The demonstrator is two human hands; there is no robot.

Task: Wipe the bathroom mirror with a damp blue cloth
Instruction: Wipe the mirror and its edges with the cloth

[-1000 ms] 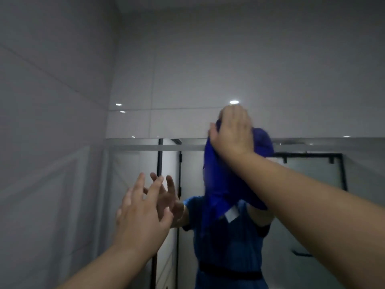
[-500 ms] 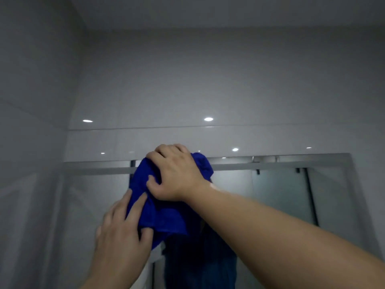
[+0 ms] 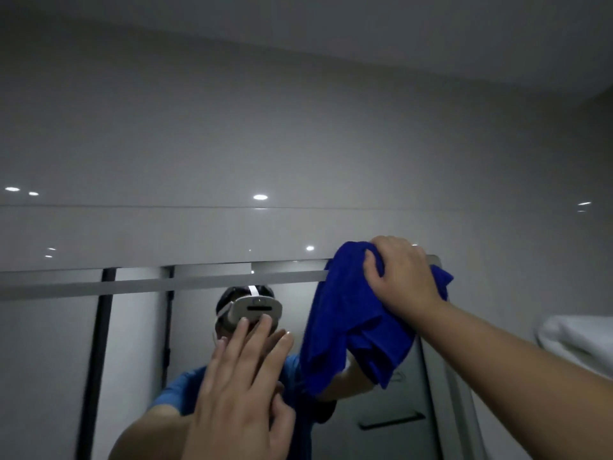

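1. You have one blue cloth (image 3: pixel 348 327), one mirror (image 3: pixel 132 343) and two hands in view.
2. Your right hand (image 3: pixel 401 277) clutches the cloth, bunched under its palm at the mirror's top right corner; deep-blue folds hang below the hand.
3. Your left hand (image 3: pixel 238 386), lower left of the right, is released, fingers straight before the glass.
4. Glossy grey wall tiles (image 3: pixel 298 144) rise above both hands.

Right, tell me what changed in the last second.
The right hand swept the cloth rightward along the top of the mirror to its right corner. The left hand, touching the cloth half a second ago, let go and is open lower down. The right hand's grip stayed.
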